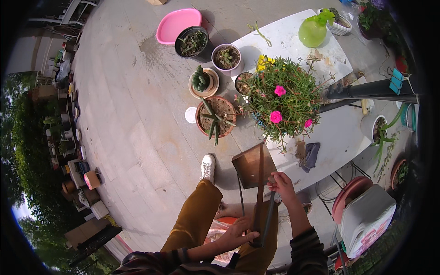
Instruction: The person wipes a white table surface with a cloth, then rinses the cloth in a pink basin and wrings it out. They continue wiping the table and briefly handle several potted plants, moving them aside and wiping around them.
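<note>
My right hand [282,185] is closed at the upper end of a long grey strip [268,216], its fingertips pinched together. My left hand [239,231] lies palm down at the lower end of a long brown strip [260,192], thumb reaching across it; whether it grips is unclear. Both strips slant down over my right thigh and come close together at the bottom. Beyond my hands is a shallow brown square tray [248,164], tilted. A potted moss rose [288,96] with pink flowers stands past it on a white board [338,127]. A dark cloth [311,156] lies beside the plant.
Several potted succulents stand left of the board, including one in a terracotta pot [221,130]. A pink basin [179,25] sits behind a black pot [202,51]. A green watering bottle [312,31] is at the back. A black pole [371,91] crosses the right side. My white shoe [208,165] is on paving.
</note>
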Motion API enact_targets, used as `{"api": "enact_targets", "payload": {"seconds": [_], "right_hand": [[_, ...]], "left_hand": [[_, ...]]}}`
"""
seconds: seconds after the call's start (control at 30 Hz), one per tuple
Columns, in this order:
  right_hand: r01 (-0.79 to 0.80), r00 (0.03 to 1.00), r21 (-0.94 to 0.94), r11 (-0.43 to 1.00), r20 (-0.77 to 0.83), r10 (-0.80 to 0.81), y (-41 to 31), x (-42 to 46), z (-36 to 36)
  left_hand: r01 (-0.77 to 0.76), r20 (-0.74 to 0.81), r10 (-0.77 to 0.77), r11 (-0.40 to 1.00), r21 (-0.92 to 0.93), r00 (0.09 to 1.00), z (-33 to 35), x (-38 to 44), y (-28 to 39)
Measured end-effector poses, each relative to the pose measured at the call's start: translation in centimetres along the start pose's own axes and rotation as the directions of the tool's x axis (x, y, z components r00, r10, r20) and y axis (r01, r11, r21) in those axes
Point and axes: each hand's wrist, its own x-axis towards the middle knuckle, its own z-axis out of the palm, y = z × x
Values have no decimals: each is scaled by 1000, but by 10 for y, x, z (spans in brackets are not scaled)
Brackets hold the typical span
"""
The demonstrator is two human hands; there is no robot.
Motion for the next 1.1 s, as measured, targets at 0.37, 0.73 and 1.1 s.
{"api": "enact_targets", "payload": {"seconds": [0.37,0.73,1.1], "right_hand": [[259,959,-383,887,-12,-285,-48,4,136],[18,1000,-106,994,-16,-19,-48,-4,189],[-38,981,-220,975,-192,-5,-53,119,224]], "left_hand": [[184,-200,-236,951,-247,951,-102,-48,20],[173,-219,-432,702,-691,875,-130,-59,-5],[180,-333,-484,743,-645,809,-131,-75,-70]]}}
